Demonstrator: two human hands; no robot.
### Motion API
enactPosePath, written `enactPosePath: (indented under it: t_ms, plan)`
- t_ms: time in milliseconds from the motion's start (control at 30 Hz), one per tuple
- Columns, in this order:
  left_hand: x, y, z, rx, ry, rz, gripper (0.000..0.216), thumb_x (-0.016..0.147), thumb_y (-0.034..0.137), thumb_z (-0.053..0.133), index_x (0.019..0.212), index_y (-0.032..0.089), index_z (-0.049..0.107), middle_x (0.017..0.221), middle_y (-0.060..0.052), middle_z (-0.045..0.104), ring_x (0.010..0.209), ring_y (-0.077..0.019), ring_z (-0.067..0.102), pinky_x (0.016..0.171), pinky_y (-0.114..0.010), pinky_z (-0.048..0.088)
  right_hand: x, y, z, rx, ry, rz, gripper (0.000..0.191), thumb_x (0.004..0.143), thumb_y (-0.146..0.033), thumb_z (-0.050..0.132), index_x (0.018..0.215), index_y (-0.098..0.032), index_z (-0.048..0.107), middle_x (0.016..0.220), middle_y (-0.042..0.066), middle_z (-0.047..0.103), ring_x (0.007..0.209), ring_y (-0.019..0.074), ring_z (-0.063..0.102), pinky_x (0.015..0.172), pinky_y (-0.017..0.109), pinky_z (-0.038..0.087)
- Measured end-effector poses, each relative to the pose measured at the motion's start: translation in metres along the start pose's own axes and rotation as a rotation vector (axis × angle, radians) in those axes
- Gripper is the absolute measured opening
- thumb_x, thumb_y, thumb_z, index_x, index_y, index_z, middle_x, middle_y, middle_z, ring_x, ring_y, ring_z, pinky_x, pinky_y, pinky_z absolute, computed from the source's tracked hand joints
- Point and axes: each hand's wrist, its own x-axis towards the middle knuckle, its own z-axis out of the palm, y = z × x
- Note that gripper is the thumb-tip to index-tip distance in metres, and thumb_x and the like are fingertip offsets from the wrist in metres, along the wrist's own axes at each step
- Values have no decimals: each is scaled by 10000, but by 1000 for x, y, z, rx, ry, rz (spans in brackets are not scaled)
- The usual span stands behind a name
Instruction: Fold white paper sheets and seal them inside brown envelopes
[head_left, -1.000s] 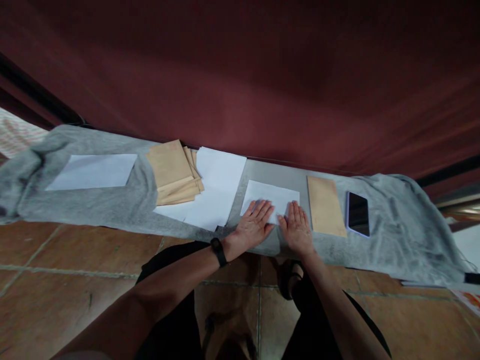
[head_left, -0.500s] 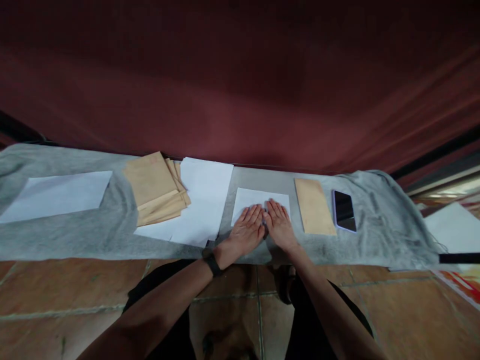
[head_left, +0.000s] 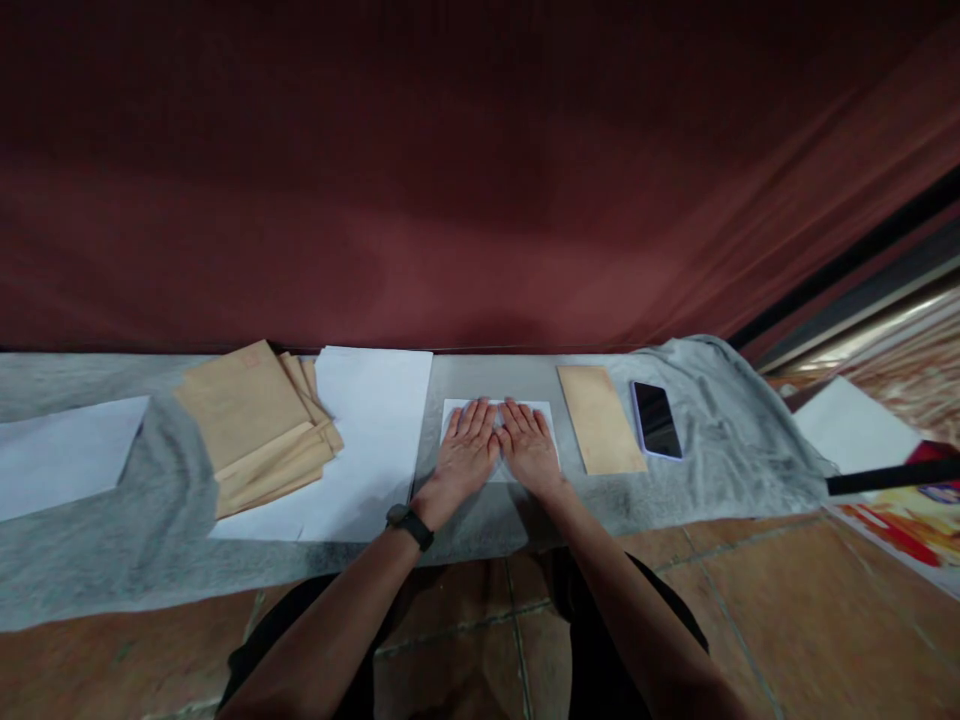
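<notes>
Both palms lie flat on a small white sheet of paper (head_left: 556,430), apparently folded, on the grey cloth. My left hand (head_left: 469,447), with a dark watch on its wrist, covers the left part, fingers stretched forward. Beside it, my right hand (head_left: 528,447) presses the right part, its fingers also straight. The two thumbs come close together or touch at the middle. Just right of the paper lies a brown envelope (head_left: 601,420). To the left is a stack of larger white sheets (head_left: 379,430), partly under a fanned pile of brown envelopes (head_left: 251,410).
A phone (head_left: 657,420) with a pale purple edge lies right of the single envelope. Another white sheet (head_left: 64,455) is at the far left. The grey cloth (head_left: 739,440) covers the narrow bench; a dark red curtain (head_left: 480,250) hangs behind it. Printed material (head_left: 911,525) lies at right.
The hands have slid forward across the white paper, toward its far edge, still flat. The view has turned and shifted, so the bench items appear further left.
</notes>
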Motion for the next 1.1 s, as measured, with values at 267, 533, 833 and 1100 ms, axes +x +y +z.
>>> enactPosePath:
  t_ms: [267,533,833,1100]
  plan:
    - [7,-5,1,-8,17,-109,599,982,276,286,1520,26,370,1609,-188,332,1535,-255,236,1254,-499,198,4,1,8,-2,96,64,557,1060,-402,320,1534,-121,403,1581,157,404,1457,302,396,1197,524,277]
    - [-2,-12,2,-7,72,-192,627,964,282,318,1511,-19,361,1602,-221,324,1522,-282,265,1245,-479,239,-3,11,11,-53,146,165,657,1061,-464,310,1513,7,389,1569,252,381,1470,340,363,1187,520,297]
    - [-16,-13,0,-34,110,-249,667,965,333,344,1518,-38,331,1597,-249,320,1521,-324,257,1232,-520,267,-12,24,11,-82,164,184,699,1056,-491,312,1517,31,361,1574,280,353,1471,350,358,1179,526,317]
    - [-31,-15,-2,-34,145,-216,658,963,305,354,1539,-8,293,1600,-242,332,1526,-327,236,1230,-548,269,-22,32,6,-67,162,181,691,1051,-482,345,1531,14,340,1575,281,354,1481,349,338,1180,549,315]
